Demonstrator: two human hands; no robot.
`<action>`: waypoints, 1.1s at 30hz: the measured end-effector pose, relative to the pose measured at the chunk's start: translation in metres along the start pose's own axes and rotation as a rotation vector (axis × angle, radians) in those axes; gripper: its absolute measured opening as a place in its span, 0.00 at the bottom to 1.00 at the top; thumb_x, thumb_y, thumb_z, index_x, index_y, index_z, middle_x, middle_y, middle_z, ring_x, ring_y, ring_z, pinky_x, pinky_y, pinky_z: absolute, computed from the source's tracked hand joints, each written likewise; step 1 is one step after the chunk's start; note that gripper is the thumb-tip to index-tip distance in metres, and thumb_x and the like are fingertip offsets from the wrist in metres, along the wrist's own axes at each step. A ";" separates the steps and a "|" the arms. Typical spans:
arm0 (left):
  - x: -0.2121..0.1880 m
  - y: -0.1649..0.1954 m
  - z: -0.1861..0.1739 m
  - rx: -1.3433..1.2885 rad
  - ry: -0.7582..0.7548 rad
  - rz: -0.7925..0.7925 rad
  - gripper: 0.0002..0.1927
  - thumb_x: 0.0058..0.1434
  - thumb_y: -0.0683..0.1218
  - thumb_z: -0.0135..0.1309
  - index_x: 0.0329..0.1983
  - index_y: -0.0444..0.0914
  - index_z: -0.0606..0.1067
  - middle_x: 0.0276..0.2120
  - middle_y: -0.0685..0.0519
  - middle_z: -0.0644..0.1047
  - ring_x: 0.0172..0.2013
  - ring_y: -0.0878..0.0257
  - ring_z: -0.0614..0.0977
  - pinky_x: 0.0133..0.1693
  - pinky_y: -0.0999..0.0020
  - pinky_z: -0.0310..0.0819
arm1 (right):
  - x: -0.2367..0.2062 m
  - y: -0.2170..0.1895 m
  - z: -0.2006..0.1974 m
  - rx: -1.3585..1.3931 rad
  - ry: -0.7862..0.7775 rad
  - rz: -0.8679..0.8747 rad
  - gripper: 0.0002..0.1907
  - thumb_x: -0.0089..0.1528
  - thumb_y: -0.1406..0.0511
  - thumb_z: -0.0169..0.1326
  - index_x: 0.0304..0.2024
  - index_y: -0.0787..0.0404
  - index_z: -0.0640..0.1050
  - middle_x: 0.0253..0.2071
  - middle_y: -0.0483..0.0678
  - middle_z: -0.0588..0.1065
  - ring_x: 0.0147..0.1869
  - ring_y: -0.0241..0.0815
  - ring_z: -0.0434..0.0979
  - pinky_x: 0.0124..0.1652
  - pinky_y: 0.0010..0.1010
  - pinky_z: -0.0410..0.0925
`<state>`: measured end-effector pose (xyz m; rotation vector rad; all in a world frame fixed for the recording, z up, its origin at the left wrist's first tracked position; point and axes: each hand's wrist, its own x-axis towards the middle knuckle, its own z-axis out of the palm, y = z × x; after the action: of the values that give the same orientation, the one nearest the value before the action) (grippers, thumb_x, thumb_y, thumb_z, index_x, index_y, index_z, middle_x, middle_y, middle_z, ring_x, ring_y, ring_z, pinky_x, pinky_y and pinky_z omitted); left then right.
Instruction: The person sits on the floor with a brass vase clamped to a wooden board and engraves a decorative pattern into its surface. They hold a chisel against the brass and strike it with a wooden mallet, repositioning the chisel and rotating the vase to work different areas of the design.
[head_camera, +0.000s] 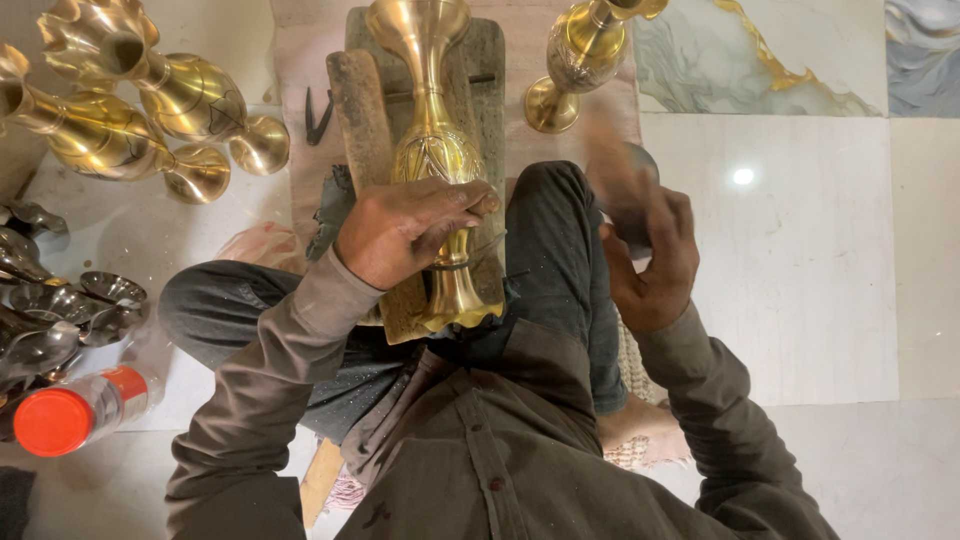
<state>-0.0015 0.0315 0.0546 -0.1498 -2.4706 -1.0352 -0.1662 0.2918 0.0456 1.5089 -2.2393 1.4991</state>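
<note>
Left hand (405, 232) is clamping a tool onto the vase (435, 160) while the right hand (645, 250), fisted around a blurred mallet (620, 170), is risking a glancing, denting blow.

A pale, glossy tiled floor (820, 300) carries everything here. At the top centre a worn wooden block (480, 70) lies on a pinkish slab (300, 60), with a dark pair of pliers (318, 115) beside it. Two brass vases (140, 100) lie on their sides at the upper left, touching each other, and another brass vase (575, 60) stands tilted at the top, right of the block. Dark metal petal-shaped pieces (60, 310) are heaped at the left edge, and a clear bottle with a red cap (80, 410) lies just below them. The tiles at the upper right show a marbled pattern with a gold vein (770, 60).
</note>
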 end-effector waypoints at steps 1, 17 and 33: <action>-0.001 0.000 0.001 -0.009 0.000 0.016 0.26 0.55 0.31 0.58 0.59 0.36 0.75 0.48 0.46 0.82 0.45 0.57 0.87 0.45 0.68 0.84 | 0.001 -0.001 0.001 -0.028 0.011 -0.055 0.31 0.66 0.78 0.53 0.71 0.56 0.68 0.61 0.57 0.67 0.63 0.52 0.75 0.54 0.38 0.78; 0.009 -0.015 -0.007 -0.080 0.004 0.077 0.21 0.64 0.35 0.61 0.60 0.35 0.76 0.48 0.46 0.83 0.45 0.58 0.88 0.46 0.69 0.85 | -0.035 0.000 0.014 -0.143 -0.097 0.140 0.35 0.64 0.77 0.54 0.73 0.57 0.66 0.54 0.58 0.69 0.55 0.54 0.74 0.51 0.40 0.71; 0.051 -0.025 -0.015 0.068 -0.447 0.142 0.20 0.62 0.48 0.61 0.58 0.43 0.79 0.50 0.49 0.83 0.43 0.54 0.86 0.46 0.58 0.82 | -0.081 -0.001 0.058 -0.318 -0.045 0.276 0.38 0.58 0.76 0.57 0.71 0.54 0.69 0.52 0.58 0.71 0.54 0.56 0.75 0.52 0.41 0.70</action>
<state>-0.0483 -0.0006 0.0711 -0.5832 -2.8332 -0.9348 -0.0981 0.3046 -0.0257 1.1929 -2.6445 1.0944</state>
